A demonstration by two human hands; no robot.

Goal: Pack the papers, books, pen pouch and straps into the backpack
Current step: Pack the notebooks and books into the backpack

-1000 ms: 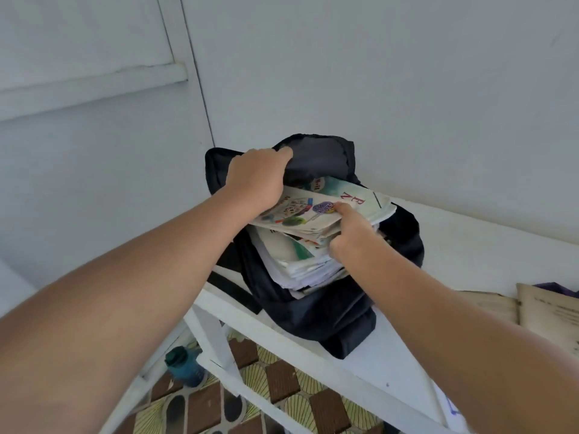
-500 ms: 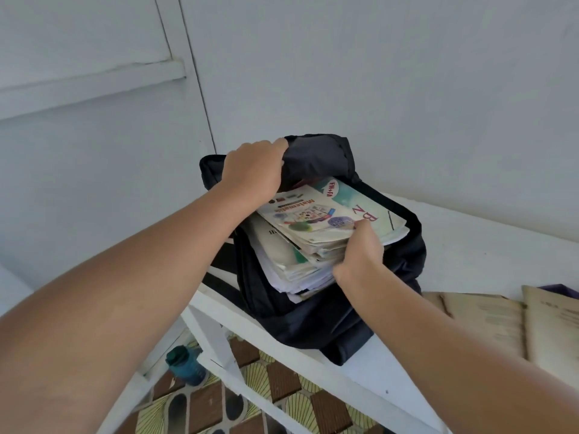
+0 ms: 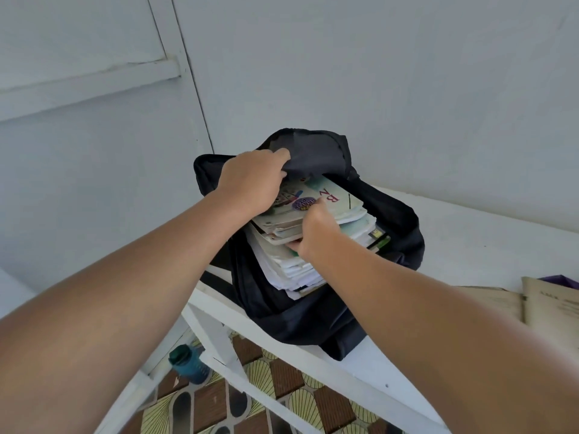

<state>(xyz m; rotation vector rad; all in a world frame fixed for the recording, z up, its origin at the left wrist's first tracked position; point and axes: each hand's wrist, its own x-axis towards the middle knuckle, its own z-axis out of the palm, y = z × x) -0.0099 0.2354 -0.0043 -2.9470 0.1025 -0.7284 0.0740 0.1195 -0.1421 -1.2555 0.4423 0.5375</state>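
The books (image 3: 313, 233) sit half inside the open backpack (image 3: 391, 233) on the bench (image 3: 470, 245), their far ends hidden under the flap that the left grip (image 3: 253, 180) pinches, the right grip (image 3: 313, 230) closed around their near edge, fingertips hidden.

Right hand (image 3: 315, 231) shifting from the stack's outer corner to a grip on its near edge, book stack (image 3: 316, 233) sliding deeper into the backpack (image 3: 398, 220), left hand (image 3: 252, 180) lifting the flap (image 3: 313, 148) higher.
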